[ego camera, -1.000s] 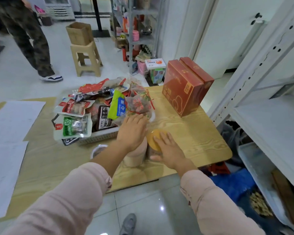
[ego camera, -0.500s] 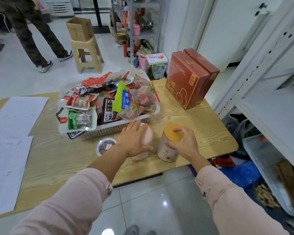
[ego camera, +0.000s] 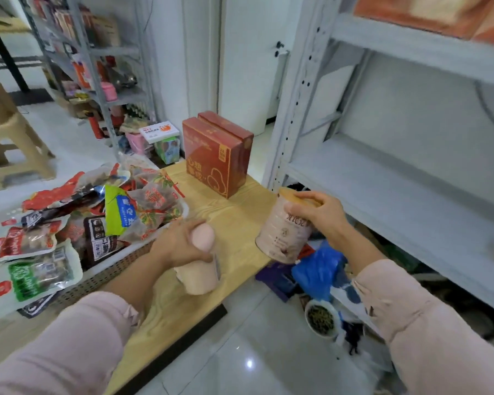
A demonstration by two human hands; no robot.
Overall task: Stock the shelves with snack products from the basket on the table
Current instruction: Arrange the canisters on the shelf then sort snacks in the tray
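- Since the earlier frame, the right hand (ego camera: pixel 320 215) has lifted the orange-lidded canister (ego camera: pixel 285 238) off the table (ego camera: pixel 234 220) and carried it rightward. The left hand (ego camera: pixel 180 243) stays on the pink canister (ego camera: pixel 200 272).
- Basket (ego camera: pixel 117 266), far left: heaped with snack pouches (ego camera: pixel 35 277) that overhang its rim. They look light, soft and slick, so they are likely best pinched by a sealed edge.
- Left hand: fingers curl round the rounded top of the pink canister, which stands near the table's front edge. Whether its base is clear of the wood cannot be told.
- Red boxes (ego camera: pixel 214 158): upright at the table's back corner, well apart from both hands.
- Right hand: fingers clamp over the lid and upper wall. The canister hangs tilted past the table's right edge, short of the lower shelf (ego camera: pixel 397 189).
- Handling: the canister looks rigid and smooth with moderate weight. A top-only hold risks a loose lid, so a grip round the wall seems safer.
- Clearance: the shelf board lies open, with the upright post (ego camera: pixel 294 109) bounding its left end. A blue bag (ego camera: pixel 317 269) and a bowl (ego camera: pixel 320 320) crowd the floor below.
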